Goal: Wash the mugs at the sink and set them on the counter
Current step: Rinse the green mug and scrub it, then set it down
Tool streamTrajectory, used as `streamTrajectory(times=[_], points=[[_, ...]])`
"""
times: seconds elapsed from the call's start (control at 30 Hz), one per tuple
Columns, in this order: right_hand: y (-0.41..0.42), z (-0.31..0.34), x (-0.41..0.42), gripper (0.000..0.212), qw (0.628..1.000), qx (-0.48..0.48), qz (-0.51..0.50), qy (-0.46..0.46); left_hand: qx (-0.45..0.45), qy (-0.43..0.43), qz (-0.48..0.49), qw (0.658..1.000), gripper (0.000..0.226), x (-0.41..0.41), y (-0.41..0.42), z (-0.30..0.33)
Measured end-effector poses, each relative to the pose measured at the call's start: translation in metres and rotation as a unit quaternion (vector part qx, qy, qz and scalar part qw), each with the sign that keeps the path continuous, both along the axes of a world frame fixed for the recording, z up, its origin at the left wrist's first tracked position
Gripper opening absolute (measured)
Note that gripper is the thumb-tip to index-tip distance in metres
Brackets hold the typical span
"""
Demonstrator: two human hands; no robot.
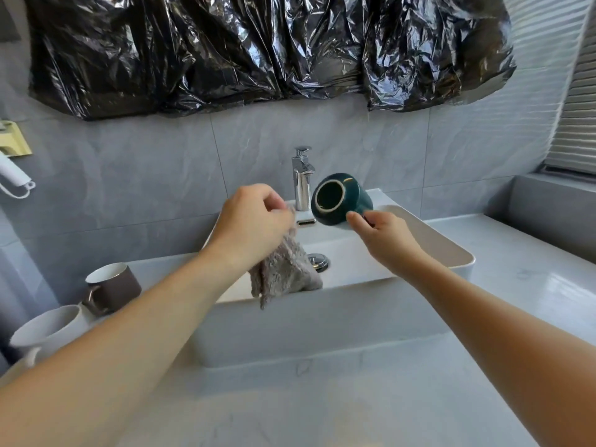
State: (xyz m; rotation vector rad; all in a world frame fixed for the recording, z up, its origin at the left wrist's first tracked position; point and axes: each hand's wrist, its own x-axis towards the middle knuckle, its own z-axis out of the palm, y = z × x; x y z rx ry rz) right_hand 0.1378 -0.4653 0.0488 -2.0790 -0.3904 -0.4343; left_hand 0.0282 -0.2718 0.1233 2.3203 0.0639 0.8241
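Two forearms reach over the white rectangular basin: left hand pinches a grey fluffy cloth, right hand grips the dark green ceramic mug, tipped sideways, likely for wiping.

- Green mug: handle hidden behind right hand.
- Cloth: upper part concealed inside left hand.
- White mug: base hidden by left forearm.
- Wall fixture: cut by left edge.
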Motion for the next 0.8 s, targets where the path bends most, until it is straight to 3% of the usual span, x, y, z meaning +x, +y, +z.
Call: streamTrajectory(times=[0.07, 0.2, 0.27, 0.33, 0.4, 0.47, 0.5, 0.57, 0.63, 0.7, 0.73, 0.8], points=[[0.002, 0.014, -0.014, 0.052, 0.995, -0.054, -0.005, -0.088, -0.042, -0.057, 0.010, 0.997, 0.007, -0.020, 0.006, 0.002], [0.009, 0.028, -0.044, 0.046, 0.950, -0.160, 0.017, -0.269, 0.054, -0.202, 0.005, 0.978, 0.008, -0.063, 0.002, -0.047], [0.011, 0.028, -0.064, 0.047, 0.919, -0.210, 0.042, -0.332, 0.063, -0.214, -0.025, 0.975, 0.011, -0.078, -0.002, -0.091], [0.011, 0.025, -0.087, 0.043, 0.885, -0.246, 0.048, -0.392, 0.099, -0.155, -0.048, 0.982, 0.012, -0.085, 0.001, -0.141], [0.007, 0.017, -0.104, 0.040, 0.861, -0.263, 0.039, -0.434, 0.156, 0.026, -0.061, 0.985, 0.012, -0.090, 0.004, -0.176], [-0.002, 0.008, -0.117, 0.039, 0.850, -0.291, 0.033, -0.438, 0.179, 0.198, -0.052, 0.962, 0.027, -0.091, 0.007, -0.182], [-0.008, 0.004, -0.122, 0.039, 0.848, -0.305, 0.032, -0.432, 0.170, 0.208, -0.049, 0.962, 0.031, -0.091, 0.009, -0.172], [-0.025, 0.000, -0.131, 0.038, 0.845, -0.336, 0.022, -0.416, 0.103, 0.151, -0.032, 0.983, 0.024, -0.091, 0.008, -0.137], [-0.045, -0.001, -0.139, 0.036, 0.829, -0.374, 0.006, -0.415, -0.072, 0.097, -0.062, 0.991, 0.025, -0.090, 0.000, -0.092], [-0.065, 0.000, -0.147, 0.035, 0.815, -0.405, -0.003, -0.415, -0.253, 0.129, -0.195, 0.939, 0.047, -0.086, -0.015, -0.056], [-0.075, 0.002, -0.150, 0.035, 0.810, -0.416, -0.007, -0.413, -0.263, 0.164, -0.241, 0.920, 0.061, -0.082, -0.026, -0.044], [-0.095, 0.005, -0.157, 0.034, 0.797, -0.436, -0.017, -0.418, -0.188, 0.224, -0.281, 0.914, 0.080, -0.075, -0.048, -0.035]])
